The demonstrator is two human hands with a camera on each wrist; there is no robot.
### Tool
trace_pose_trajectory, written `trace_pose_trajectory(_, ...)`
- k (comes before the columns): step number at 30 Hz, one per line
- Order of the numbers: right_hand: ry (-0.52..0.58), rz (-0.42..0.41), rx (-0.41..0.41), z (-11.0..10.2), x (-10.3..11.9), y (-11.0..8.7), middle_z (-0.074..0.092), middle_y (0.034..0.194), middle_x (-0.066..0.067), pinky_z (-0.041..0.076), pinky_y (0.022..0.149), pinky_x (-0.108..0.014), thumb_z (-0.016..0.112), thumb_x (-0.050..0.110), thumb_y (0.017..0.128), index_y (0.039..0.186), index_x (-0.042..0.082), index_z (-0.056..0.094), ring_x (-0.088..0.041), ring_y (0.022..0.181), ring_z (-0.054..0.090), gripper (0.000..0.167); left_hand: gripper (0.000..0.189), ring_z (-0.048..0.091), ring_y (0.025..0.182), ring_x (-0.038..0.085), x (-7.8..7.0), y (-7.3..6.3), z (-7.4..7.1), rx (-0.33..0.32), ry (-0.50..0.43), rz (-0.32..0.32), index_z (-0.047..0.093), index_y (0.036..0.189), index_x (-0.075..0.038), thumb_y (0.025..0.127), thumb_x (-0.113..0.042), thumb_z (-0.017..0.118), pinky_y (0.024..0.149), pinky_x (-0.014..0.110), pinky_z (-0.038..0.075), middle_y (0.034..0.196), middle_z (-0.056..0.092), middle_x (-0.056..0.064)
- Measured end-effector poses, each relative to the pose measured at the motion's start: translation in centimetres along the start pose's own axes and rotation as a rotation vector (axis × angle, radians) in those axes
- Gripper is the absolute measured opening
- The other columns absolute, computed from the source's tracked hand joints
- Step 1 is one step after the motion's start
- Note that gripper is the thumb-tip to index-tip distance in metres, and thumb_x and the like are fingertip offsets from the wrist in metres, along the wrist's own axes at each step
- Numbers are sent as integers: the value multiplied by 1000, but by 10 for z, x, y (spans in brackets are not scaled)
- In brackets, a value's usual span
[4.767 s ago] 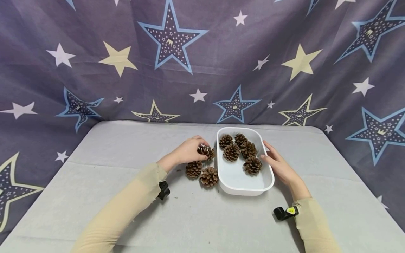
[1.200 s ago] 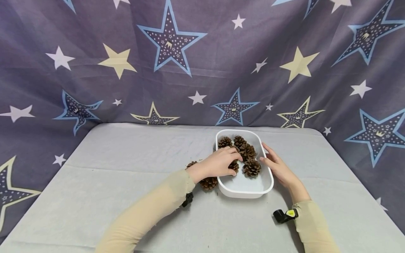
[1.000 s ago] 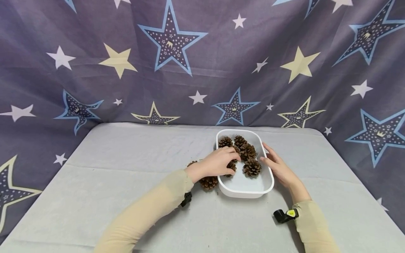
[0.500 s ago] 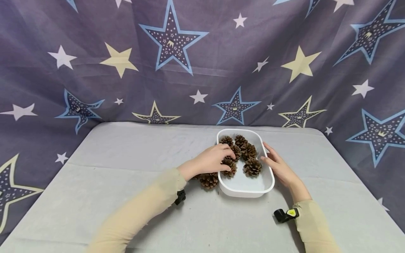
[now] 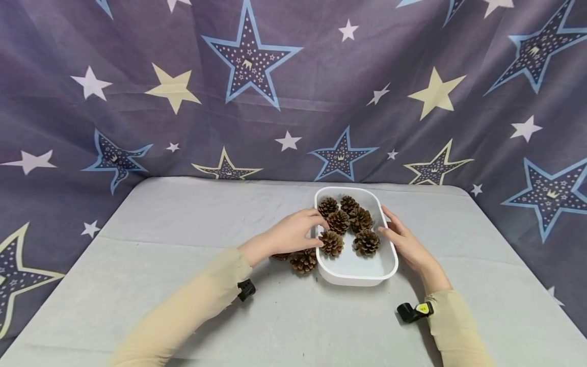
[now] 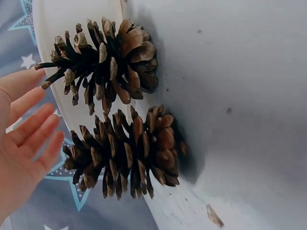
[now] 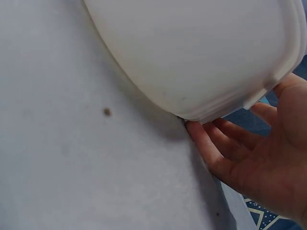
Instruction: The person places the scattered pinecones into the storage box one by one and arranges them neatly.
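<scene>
A white rectangular box (image 5: 355,280) stands on the table with several pine cones (image 5: 339,222) inside. My right hand (image 5: 409,245) holds the box's right side, thumb at the rim and fingers against the outer wall. In the right wrist view those fingers (image 7: 211,148) touch the wall low down. My left hand (image 5: 293,233) is at the left rim with its fingers apart and nothing held. Just beyond its fingertips, a pine cone (image 5: 332,243) lies in the box. Two more pine cones sit outside, left of the box: one in full view (image 5: 303,261), another (image 5: 281,256) partly hidden by the hand.
Grey cloth covers the table (image 5: 183,219). Small brown flakes (image 6: 214,216) lie scattered on it near the pine cones. A star-patterned curtain (image 5: 293,117) hangs behind the table and along both sides.
My left hand carried a pine cone from the table into the box, let go of it there and drew back left to the rim. My right hand stays at the box's side.
</scene>
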State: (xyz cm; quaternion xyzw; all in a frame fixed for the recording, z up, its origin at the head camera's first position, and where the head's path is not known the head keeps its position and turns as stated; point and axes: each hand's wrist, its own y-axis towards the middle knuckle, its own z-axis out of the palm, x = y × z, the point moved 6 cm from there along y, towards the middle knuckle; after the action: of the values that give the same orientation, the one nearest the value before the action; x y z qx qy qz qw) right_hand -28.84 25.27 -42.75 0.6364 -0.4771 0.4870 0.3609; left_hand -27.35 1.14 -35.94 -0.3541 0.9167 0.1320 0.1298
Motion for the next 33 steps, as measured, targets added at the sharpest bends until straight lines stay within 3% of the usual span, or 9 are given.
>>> trace_pose_trajectory(9,5,10,4,-1,-1,0,25,139,-32,46,88,-48,44,22,96,147,18,6,-44,118,38,64,40,57,99,20,8,-10,-2,-15,-61,-17,60,111,-9,80,-34,67,90,31,46,109,58,2)
trace_pose_trajectory(16,-6,15,5,-1,-2,0,25,139,-32,47,88,-46,43,23,96,147,18,6,-44,118,39,64,39,57,99,18,10,-23,-3,1,-55,-26,61,108,-10,81,-37,66,91,31,46,106,58,1)
trace_pose_trajectory(33,-6,-4,-1,-2,-2,0,24,139,-33,46,89,-49,43,22,96,147,16,6,-47,119,37,64,25,58,94,16,-1,-39,-3,8,-56,59,64,100,-12,86,-32,60,90,30,46,98,59,-2)
